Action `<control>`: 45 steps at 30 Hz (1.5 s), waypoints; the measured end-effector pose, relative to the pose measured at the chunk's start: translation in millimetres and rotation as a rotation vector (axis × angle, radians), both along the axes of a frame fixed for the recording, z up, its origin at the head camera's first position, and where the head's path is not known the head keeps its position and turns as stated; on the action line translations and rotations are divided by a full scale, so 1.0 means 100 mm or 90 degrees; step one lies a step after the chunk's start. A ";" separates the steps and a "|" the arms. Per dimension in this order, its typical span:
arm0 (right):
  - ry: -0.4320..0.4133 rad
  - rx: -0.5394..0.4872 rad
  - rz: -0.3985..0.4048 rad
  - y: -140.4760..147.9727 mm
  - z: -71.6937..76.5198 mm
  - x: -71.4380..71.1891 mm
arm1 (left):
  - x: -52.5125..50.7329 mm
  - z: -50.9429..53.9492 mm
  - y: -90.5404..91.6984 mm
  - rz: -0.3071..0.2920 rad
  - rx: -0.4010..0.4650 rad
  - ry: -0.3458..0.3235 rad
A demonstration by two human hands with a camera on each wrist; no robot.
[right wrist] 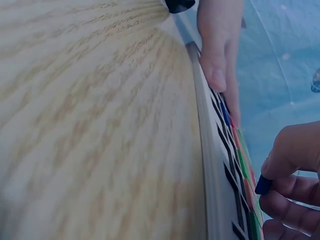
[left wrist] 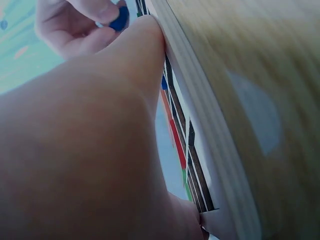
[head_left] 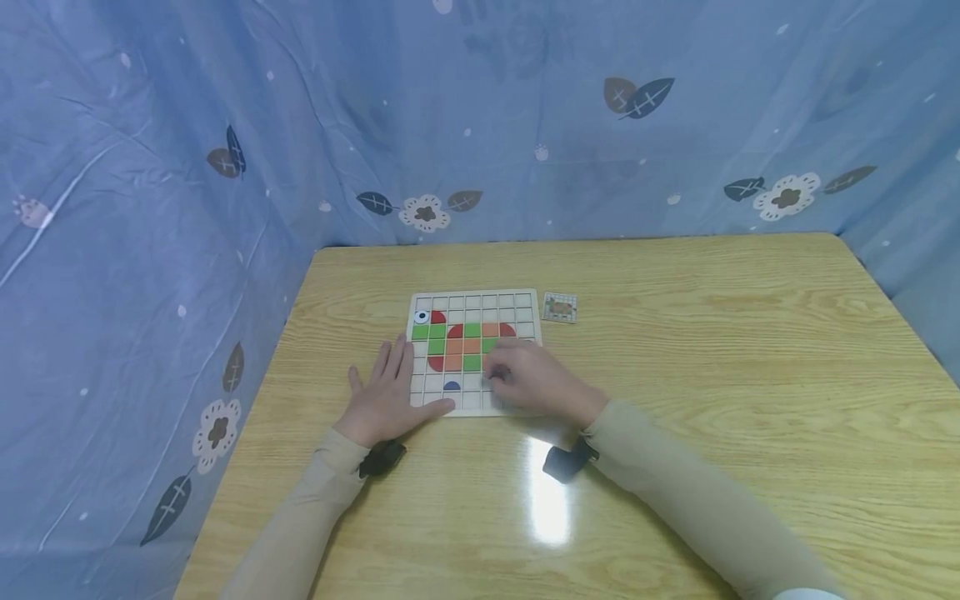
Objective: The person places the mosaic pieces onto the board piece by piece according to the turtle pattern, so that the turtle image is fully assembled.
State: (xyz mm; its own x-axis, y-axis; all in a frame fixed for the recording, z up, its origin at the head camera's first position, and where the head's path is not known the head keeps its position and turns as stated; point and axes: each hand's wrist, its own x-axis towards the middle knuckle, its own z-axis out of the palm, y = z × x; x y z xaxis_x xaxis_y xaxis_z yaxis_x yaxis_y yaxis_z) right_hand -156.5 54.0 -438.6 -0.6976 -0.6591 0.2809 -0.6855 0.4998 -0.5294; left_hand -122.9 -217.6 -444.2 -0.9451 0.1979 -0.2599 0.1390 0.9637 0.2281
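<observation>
A pale gridded puzzle board (head_left: pixel 508 301) lies on the table, with green, orange and red tiles (head_left: pixel 472 344) forming a patch across its middle. A round eye tile (head_left: pixel 422 317) sits at the upper left, and a dark blue half-round tile (head_left: pixel 452 386) lies near the front. My left hand (head_left: pixel 386 398) rests along the board's left side, fingers spread and thumb at the front edge. Over the right part of the board, my right hand (head_left: pixel 534 377) pinches a small blue tile (right wrist: pixel 263 185) between thumb and fingertips. Its full shape is hidden.
A small picture card (head_left: pixel 560 307) lies just right of the board's far corner. The wooden table (head_left: pixel 712 333) extends far to the right. Blue patterned cloth (head_left: pixel 525 125) hangs behind and to the left. Each wrist wears a dark device (head_left: pixel 382 458).
</observation>
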 end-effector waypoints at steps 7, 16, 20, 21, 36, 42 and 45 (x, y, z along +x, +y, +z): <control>-0.044 0.037 -0.002 -0.09 -0.04 -0.02 | 0.01 0.01 0.01 0.003 0.002 -0.004; -0.055 0.066 -0.018 -0.11 -0.05 -0.02 | 0.01 0.01 0.01 0.003 0.007 0.002; -0.047 0.066 -0.012 -0.11 -0.06 -0.02 | 0.01 0.01 0.01 0.002 0.007 0.004; -0.044 0.066 -0.010 -0.11 -0.06 -0.03 | 0.01 0.01 0.01 0.002 0.008 0.005; -0.027 0.083 0.007 -0.09 -0.04 0.00 | 0.01 0.04 0.02 0.003 0.010 -0.002; -0.040 0.092 -0.010 -0.10 -0.02 0.02 | 0.01 0.04 0.02 0.003 0.009 -0.001; -0.045 0.100 -0.022 -0.10 -0.01 0.03 | 0.01 0.04 0.02 0.002 0.008 0.000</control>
